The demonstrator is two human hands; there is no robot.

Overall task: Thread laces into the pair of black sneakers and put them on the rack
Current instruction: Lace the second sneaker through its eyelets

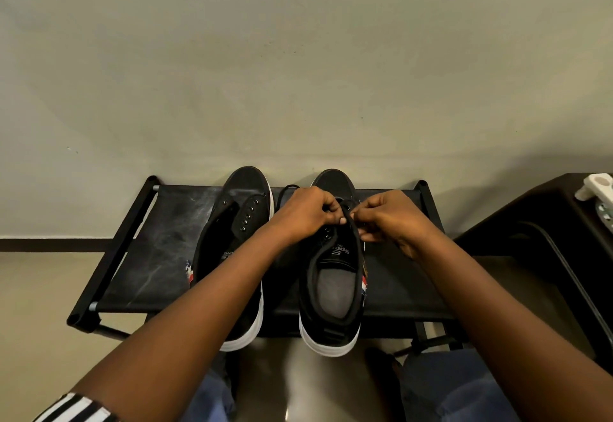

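Two black sneakers with white soles stand side by side on the black fabric rack [159, 249], toes toward the wall. The left sneaker [237, 219] shows bare eyelets and no lace. Over the right sneaker [331, 292] both hands work a black lace [352, 232]. My left hand [303, 214] pinches the lace above the eyelets. My right hand [386, 219] pinches the same lace just to the right. A loop of lace [286, 189] lies behind my left hand. The right sneaker's eyelet rows are mostly hidden by my fingers.
The rack stands against a pale wall on a light floor. A dark piece of furniture [544, 239] stands at the right, with a white object [597, 186] on top. My knees in blue jeans [454, 391] are below the rack's front edge.
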